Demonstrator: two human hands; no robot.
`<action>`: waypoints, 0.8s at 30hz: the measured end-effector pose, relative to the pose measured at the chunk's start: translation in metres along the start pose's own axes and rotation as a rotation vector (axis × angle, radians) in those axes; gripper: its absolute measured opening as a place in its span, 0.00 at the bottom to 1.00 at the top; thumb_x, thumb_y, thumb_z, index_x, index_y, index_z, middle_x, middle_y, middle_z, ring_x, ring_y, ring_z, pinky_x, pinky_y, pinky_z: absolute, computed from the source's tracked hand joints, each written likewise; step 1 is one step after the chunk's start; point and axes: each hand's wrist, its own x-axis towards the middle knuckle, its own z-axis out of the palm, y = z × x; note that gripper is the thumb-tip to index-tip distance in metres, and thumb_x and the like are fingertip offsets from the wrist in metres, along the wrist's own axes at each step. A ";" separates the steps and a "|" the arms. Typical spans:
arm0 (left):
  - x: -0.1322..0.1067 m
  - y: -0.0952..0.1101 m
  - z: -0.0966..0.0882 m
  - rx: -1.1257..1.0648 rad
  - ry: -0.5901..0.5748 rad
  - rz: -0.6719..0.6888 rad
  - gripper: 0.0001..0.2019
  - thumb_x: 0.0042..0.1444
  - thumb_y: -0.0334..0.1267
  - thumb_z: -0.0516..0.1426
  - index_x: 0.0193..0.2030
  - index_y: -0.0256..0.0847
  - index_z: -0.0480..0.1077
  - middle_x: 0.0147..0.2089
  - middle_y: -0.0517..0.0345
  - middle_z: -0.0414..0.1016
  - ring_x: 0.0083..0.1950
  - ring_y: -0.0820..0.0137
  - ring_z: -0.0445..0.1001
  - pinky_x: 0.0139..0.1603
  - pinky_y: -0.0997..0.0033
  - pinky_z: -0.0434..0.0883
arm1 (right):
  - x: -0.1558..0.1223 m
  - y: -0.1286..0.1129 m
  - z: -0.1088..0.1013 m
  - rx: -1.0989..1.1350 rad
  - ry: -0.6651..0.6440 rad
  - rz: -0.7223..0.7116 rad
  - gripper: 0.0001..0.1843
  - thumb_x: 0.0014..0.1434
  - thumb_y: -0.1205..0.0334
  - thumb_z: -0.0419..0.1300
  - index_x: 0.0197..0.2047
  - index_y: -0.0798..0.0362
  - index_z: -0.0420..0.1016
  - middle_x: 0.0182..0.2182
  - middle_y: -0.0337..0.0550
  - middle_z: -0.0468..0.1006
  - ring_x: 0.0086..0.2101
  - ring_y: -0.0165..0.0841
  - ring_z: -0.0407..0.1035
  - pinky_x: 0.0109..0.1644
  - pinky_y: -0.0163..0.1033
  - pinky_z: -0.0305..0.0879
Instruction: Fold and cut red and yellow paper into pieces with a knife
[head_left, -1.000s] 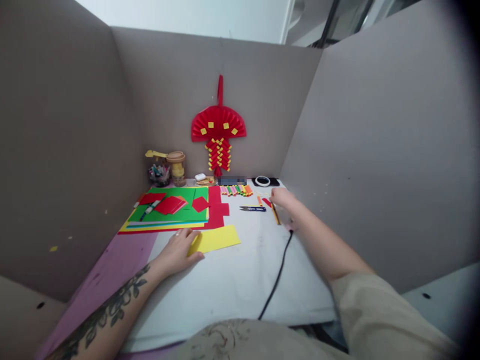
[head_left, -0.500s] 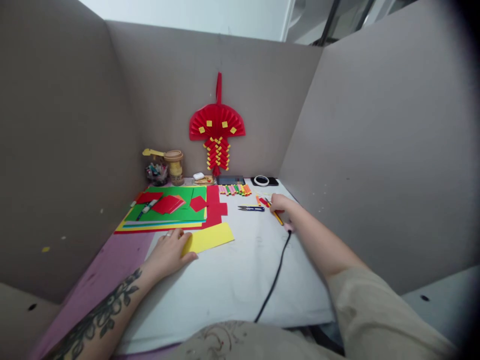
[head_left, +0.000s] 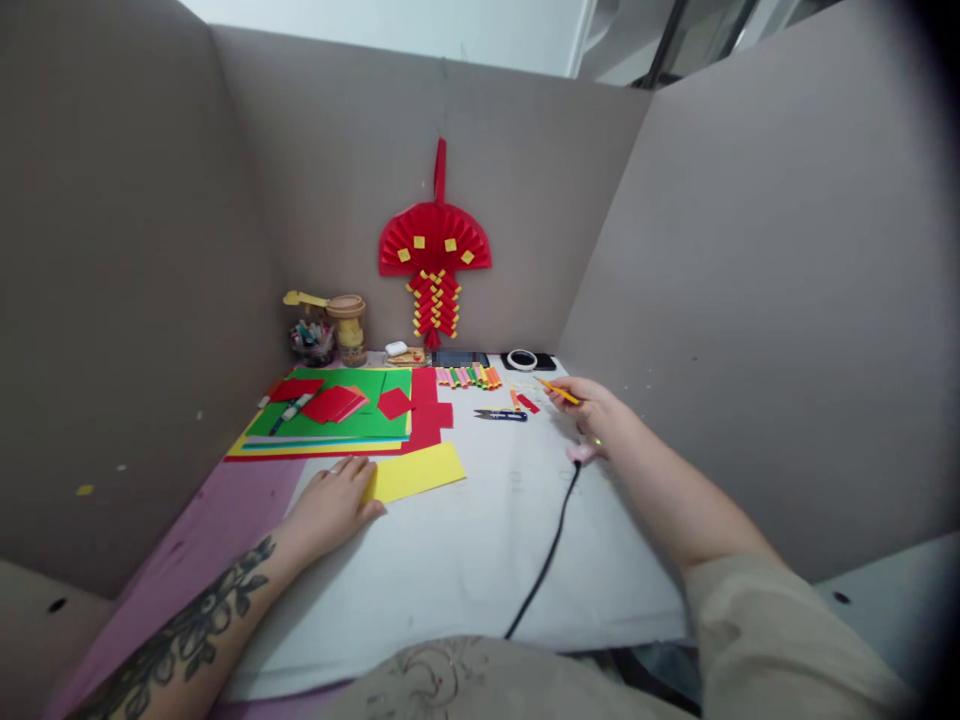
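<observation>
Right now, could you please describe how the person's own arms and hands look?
The left forearm bears a dark leafy tattoo, and the left hand a ring. A loose beige sleeve shows on the right; the right forearm and right hand show no clear markings.

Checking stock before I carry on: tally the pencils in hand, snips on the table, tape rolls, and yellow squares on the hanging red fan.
Pencil in the right hand: 1
Snips: 1
Tape roll: 1
Yellow squares on the red fan: 4
Total: 7
</observation>
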 end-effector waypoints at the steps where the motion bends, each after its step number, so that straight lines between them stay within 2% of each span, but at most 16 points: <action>1: 0.000 -0.001 0.001 -0.004 0.001 0.001 0.28 0.56 0.49 0.50 0.61 0.37 0.59 0.64 0.43 0.58 0.65 0.54 0.55 0.57 0.54 0.60 | -0.001 0.000 0.000 -0.028 -0.001 -0.010 0.03 0.53 0.69 0.59 0.32 0.57 0.67 0.17 0.35 0.65 0.15 0.21 0.56 0.16 0.26 0.56; 5: 0.000 -0.003 0.004 -0.024 0.012 0.018 0.27 0.56 0.49 0.50 0.60 0.38 0.60 0.64 0.44 0.58 0.64 0.54 0.55 0.57 0.53 0.60 | -0.007 0.001 -0.008 -0.167 0.022 -0.077 0.08 0.49 0.69 0.61 0.35 0.56 0.70 0.19 0.35 0.67 0.16 0.22 0.56 0.17 0.27 0.54; 7: 0.000 -0.003 0.003 -0.037 0.015 0.029 0.27 0.56 0.49 0.49 0.60 0.39 0.60 0.63 0.44 0.59 0.64 0.54 0.56 0.56 0.53 0.62 | -0.013 0.000 -0.016 -0.355 0.014 -0.099 0.12 0.45 0.72 0.63 0.36 0.56 0.72 0.20 0.35 0.69 0.17 0.22 0.58 0.18 0.27 0.53; 9: -0.001 -0.004 0.001 -0.046 0.004 0.035 0.27 0.56 0.50 0.50 0.60 0.39 0.60 0.63 0.44 0.59 0.63 0.55 0.57 0.55 0.53 0.63 | -0.025 -0.002 -0.020 -0.585 -0.068 -0.156 0.15 0.43 0.72 0.63 0.38 0.55 0.74 0.22 0.36 0.71 0.20 0.24 0.61 0.21 0.28 0.56; 11: -0.002 -0.007 -0.002 -0.046 -0.024 0.031 0.29 0.55 0.50 0.50 0.61 0.38 0.60 0.64 0.44 0.58 0.63 0.54 0.57 0.55 0.53 0.63 | -0.043 -0.003 -0.018 -0.683 -0.218 -0.272 0.19 0.48 0.67 0.62 0.46 0.54 0.73 0.25 0.37 0.73 0.23 0.26 0.65 0.25 0.29 0.59; 13: -0.001 -0.014 -0.005 -0.046 -0.064 0.038 0.31 0.54 0.51 0.52 0.62 0.37 0.59 0.65 0.45 0.57 0.65 0.54 0.56 0.58 0.53 0.61 | -0.067 -0.002 -0.007 -0.634 -0.343 -0.377 0.21 0.55 0.60 0.56 0.53 0.51 0.68 0.27 0.38 0.73 0.25 0.27 0.67 0.27 0.30 0.61; 14: -0.001 -0.019 -0.005 -0.050 -0.085 0.048 0.31 0.54 0.51 0.52 0.62 0.37 0.59 0.66 0.46 0.57 0.65 0.54 0.55 0.60 0.54 0.59 | -0.078 0.001 0.001 -0.660 -0.356 -0.397 0.20 0.57 0.58 0.55 0.53 0.50 0.68 0.25 0.37 0.73 0.25 0.28 0.68 0.27 0.30 0.61; 16: 0.001 -0.029 -0.007 -0.059 -0.123 0.065 0.31 0.54 0.51 0.53 0.62 0.37 0.59 0.65 0.47 0.58 0.65 0.56 0.56 0.62 0.57 0.57 | -0.098 0.008 0.022 -0.786 -0.395 -0.464 0.15 0.57 0.58 0.54 0.47 0.51 0.72 0.25 0.38 0.74 0.25 0.29 0.68 0.28 0.32 0.62; 18: 0.001 -0.039 -0.009 -0.060 -0.156 0.069 0.30 0.53 0.47 0.53 0.62 0.37 0.60 0.65 0.47 0.58 0.65 0.57 0.57 0.63 0.60 0.55 | -0.109 0.020 0.045 -0.919 -0.387 -0.612 0.13 0.56 0.61 0.55 0.44 0.51 0.73 0.31 0.41 0.76 0.29 0.30 0.69 0.33 0.33 0.63; 21: -0.004 -0.044 -0.018 -0.038 -0.209 0.065 0.29 0.51 0.39 0.55 0.61 0.37 0.61 0.66 0.46 0.56 0.64 0.57 0.58 0.62 0.61 0.58 | -0.107 0.040 0.074 -1.018 -0.388 -0.853 0.15 0.57 0.67 0.53 0.46 0.53 0.74 0.40 0.46 0.76 0.39 0.34 0.69 0.43 0.36 0.62; 24: -0.013 -0.032 -0.034 0.062 -0.234 -0.043 0.29 0.47 0.31 0.54 0.60 0.36 0.61 0.62 0.43 0.63 0.55 0.53 0.68 0.51 0.58 0.68 | -0.093 0.058 0.088 -1.092 -0.313 -0.912 0.15 0.58 0.67 0.53 0.47 0.53 0.74 0.40 0.47 0.74 0.40 0.35 0.67 0.44 0.36 0.60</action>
